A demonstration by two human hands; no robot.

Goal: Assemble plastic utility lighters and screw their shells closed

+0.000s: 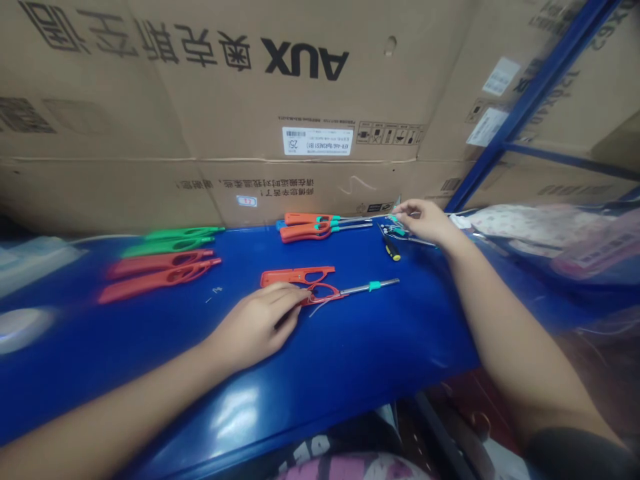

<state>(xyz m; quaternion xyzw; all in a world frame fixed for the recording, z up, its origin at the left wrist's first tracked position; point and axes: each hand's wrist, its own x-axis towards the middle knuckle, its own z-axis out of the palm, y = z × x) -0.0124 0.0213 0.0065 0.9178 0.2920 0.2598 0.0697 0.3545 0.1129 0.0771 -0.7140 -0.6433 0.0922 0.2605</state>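
Observation:
My left hand point(263, 323) is closed on an opened orange gas lighter point(327, 293), which lies on the blue tabletop; its metal tube with a turquoise slider points right. A thin clear tube sticks out near the fingertips. Just behind it lies the loose orange half-shell point(285, 275) of a lighter handle. My right hand point(425, 220) is over a small pile of turquoise and metal parts point(397, 230), thumb and fingers pinched together. Whatever they hold is too small to make out. Beside that pile is a black and yellow screwdriver point(391, 249).
Two orange lighters point(305, 231) with metal tubes lie at the back. Green handle shells point(170, 241) and red handle shells point(160, 273) are at the left, near tiny clear bits point(216, 291). Cardboard boxes point(200, 120) wall off the back; a blue metal post point(525, 100) stands right.

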